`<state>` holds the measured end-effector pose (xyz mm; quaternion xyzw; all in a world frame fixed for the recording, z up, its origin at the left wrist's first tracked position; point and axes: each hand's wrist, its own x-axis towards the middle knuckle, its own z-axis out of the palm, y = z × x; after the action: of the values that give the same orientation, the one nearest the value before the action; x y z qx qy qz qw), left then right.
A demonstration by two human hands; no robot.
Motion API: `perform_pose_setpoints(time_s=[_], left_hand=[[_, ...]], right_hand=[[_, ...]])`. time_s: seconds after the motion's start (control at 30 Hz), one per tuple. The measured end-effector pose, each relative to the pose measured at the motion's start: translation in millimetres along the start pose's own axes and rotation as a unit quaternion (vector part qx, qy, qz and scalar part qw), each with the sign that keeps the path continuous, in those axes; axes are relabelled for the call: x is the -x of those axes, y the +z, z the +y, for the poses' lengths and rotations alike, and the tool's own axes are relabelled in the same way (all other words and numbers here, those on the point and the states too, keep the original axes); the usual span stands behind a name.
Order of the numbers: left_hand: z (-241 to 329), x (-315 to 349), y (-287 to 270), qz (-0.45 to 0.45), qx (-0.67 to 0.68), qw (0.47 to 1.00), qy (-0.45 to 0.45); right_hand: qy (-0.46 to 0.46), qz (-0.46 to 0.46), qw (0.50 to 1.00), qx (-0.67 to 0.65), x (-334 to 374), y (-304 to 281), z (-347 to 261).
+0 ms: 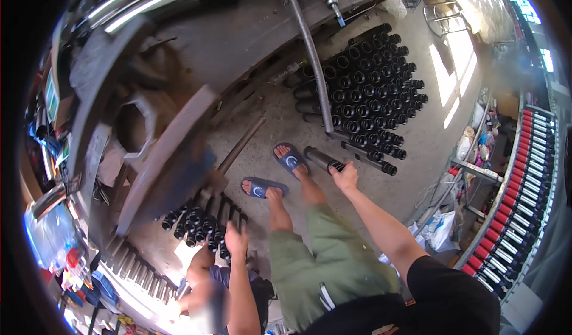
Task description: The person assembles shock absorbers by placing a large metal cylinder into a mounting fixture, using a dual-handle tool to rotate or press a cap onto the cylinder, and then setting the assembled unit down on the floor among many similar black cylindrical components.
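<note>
My right hand (345, 177) is wrapped round the end of a black tube (320, 158), held above the floor beside my sandalled feet. On the left, my left hand (236, 240) is closed on a slimmer black tube (224, 210) at the edge of a small pile of black tubes (194, 223). Its fingertips are partly hidden. Ahead of my right hand lies a large stack of black tubes (363, 91), their open ends facing right.
Another person (202, 269) is close by my left arm. A heavy steel bench (238, 43) with an octagonal metal opening (136, 129) stands left and ahead. A grey bar (308, 46) slants down by the large stack. Along the right runs a rack of red-and-silver cylinders (506, 201).
</note>
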<state>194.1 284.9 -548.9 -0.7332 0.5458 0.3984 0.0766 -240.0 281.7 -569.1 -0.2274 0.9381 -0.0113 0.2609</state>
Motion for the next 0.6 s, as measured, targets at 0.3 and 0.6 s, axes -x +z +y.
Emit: perform_pose_setpoints(time_s=[0.3, 0.6], left_hand=[[-136, 52, 38, -0.055, 0.068, 0.986, -0.146], [-121, 46, 87, -0.04, 0.056, 0.952, -0.297]], right_hand=[[0.101, 0.103, 0.988, -0.052, -149, 98, 23], [0.224, -0.142, 0.925, -0.272, -184, 69, 23]])
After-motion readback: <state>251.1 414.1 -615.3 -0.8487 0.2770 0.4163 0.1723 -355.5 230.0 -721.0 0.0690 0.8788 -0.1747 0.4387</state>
